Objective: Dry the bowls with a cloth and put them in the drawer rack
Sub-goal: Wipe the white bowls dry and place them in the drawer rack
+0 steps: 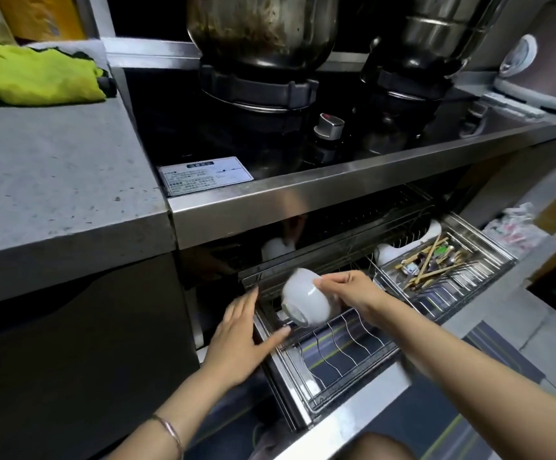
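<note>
As you lean over the open drawer in the head view, your right hand (349, 293) holds a white bowl (306, 300) tipped on its side just above the drawer rack (353, 343), fingers curled and clamped on its upper edge; the bowl looks not quite seated between the wires yet. Your left hand (240, 340) lies flat against the rack's left front corner, fingers straight and close together, gripping nothing, apparently steadying the drawer. Farther back in the rack stands other white crockery (389, 254), though whether those pieces are bowls you dried is not clear; beside it, a cutlery tray (436, 263) holds chopsticks and spoons. The yellow-green cloth (30, 74) lies bunched on the grey counter (54, 180) at upper left, well apart from both hands, which suggests the drying of this bowl is done and only its placing remains. No further bowls waiting to be dried are in view, so how many are left cannot be told.
</note>
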`<state>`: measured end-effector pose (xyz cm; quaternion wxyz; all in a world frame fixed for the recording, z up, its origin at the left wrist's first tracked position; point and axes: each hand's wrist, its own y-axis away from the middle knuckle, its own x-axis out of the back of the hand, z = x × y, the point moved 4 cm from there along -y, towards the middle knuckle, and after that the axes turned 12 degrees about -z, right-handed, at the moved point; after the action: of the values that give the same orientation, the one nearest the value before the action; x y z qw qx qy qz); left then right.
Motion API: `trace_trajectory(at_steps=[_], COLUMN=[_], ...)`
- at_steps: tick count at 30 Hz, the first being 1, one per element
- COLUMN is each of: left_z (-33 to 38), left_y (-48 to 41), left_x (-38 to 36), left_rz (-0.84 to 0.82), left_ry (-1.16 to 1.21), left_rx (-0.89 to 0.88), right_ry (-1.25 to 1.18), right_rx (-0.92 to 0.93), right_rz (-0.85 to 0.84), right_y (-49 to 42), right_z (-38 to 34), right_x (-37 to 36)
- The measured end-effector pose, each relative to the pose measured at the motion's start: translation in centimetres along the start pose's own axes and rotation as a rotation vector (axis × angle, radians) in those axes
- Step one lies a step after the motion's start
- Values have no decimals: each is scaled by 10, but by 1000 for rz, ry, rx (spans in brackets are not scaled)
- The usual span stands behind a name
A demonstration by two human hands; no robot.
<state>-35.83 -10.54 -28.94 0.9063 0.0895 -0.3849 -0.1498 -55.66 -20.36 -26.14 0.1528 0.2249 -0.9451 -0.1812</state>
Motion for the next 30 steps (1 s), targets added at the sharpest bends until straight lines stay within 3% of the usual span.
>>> trace_trajectory(at_steps=[4, 10, 20, 30], left_z=[-18, -27, -29, -24], left_y=[-11, -19, -16, -14], left_x=[-18, -19, -23, -23], left_rz=[-36, 5, 6, -55], left_ry=[-288, -317, -338, -324], left_rx=[10, 49, 75, 95], right_ry=[-246, -302, -260, 33], right_rx=[-198, -321, -254, -183], right_rz=[33, 18, 92, -130], right_y=[-37, -71, -84, -76], right_z=[23, 39, 56, 51], right_x=[-4, -35, -49, -43])
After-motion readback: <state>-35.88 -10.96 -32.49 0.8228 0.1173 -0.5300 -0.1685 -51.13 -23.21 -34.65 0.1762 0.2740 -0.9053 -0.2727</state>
